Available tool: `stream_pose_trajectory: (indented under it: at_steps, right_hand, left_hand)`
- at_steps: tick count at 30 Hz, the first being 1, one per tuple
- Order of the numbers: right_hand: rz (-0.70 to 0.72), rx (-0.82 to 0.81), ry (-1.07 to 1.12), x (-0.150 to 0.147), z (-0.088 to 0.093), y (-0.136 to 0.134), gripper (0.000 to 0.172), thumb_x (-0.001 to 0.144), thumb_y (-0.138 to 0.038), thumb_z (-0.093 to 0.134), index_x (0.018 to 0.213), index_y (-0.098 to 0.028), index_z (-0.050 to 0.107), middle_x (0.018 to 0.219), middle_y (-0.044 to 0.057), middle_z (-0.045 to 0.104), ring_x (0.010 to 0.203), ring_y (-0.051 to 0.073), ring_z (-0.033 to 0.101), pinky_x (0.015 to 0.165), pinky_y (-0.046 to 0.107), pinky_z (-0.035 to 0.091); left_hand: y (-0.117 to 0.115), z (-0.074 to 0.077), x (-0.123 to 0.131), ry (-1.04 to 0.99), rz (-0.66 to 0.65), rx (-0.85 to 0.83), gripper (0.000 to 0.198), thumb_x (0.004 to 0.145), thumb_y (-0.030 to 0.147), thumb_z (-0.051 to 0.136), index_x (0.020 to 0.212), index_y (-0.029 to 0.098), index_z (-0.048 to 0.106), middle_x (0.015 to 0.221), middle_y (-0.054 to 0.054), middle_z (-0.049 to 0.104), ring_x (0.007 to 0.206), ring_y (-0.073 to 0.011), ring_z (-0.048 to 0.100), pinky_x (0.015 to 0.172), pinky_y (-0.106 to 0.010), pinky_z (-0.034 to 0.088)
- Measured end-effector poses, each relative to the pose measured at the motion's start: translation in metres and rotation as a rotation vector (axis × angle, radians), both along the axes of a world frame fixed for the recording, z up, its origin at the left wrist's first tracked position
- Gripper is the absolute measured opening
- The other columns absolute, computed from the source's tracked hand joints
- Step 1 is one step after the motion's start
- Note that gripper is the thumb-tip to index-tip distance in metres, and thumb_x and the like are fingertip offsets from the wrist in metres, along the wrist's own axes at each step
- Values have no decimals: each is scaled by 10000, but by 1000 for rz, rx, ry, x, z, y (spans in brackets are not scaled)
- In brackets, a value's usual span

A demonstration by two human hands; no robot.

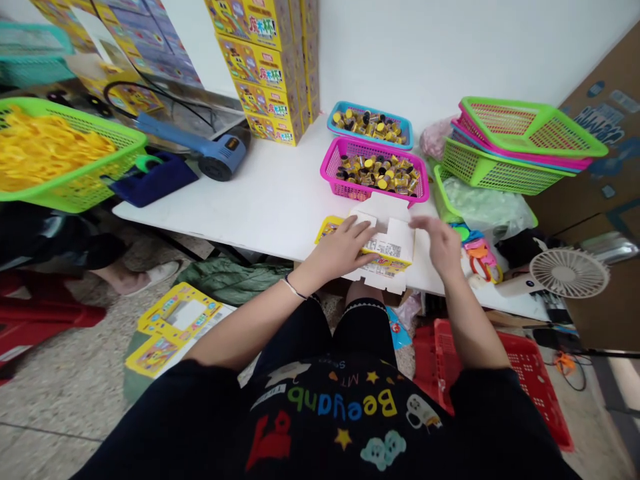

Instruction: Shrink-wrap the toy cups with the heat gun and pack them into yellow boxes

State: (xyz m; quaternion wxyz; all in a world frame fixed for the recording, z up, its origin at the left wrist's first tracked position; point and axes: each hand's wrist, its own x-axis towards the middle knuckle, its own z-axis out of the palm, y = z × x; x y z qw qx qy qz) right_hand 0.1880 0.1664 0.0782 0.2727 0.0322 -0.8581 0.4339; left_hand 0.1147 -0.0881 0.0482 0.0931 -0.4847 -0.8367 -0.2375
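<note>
Cardboard box (385, 248), half folded, lies at our bench (240, 193) edge under our left hand (333, 250), fingers (357, 228) pressing flat; right hand (437, 243) hovers released. Risk: loose flaps (385, 208) spring back, box slides off.

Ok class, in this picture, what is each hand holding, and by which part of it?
The left hand lies flat on the left part of the folded yellow cardboard box, pressing rather than gripping. The right hand is open beside the box, holding nothing.

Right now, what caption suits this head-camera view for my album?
Left hand presses a yellow cardboard box on a white table, right hand raised beside it, pink basket behind.
</note>
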Motion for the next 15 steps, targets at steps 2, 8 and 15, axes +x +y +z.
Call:
stream_pose_trajectory:
  at_steps: [2, 8, 15]
  right_hand:
    - [-124, -167, 78, -21, 14, 4, 628, 971, -746, 440, 1111, -226, 763, 1052, 75, 772, 991, 231, 721, 920, 427, 609]
    - [246, -29, -409, -69, 36, 2, 622, 794, -783, 674, 993, -217, 838, 1115, 51, 799, 1177, 287, 705, 1104, 479, 534]
    - [420, 202, -295, -53, 8, -1, 515, 873, -652, 696, 1241, -301, 779, 1369, 14, 713, 1328, 269, 647, 1182, 446, 496]
  left_hand:
    - [-2, -3, 1, 43, -8, 54, 534, 1009, 559, 552, 1409, 209, 597, 1464, -160, 570, 1467, -392, 423, 1201, -573, 409]
    - [-1, -12, 7, 183, 88, 151, 469, 990, 527, 598, 1354, 238, 659, 1295, -173, 513, 1238, -343, 545, 1034, -532, 548]
    - [-3, -21, 4, 300, 78, 129, 375, 1001, 468, 594, 1266, 222, 695, 1201, -165, 512, 1110, -311, 536, 940, -500, 573]
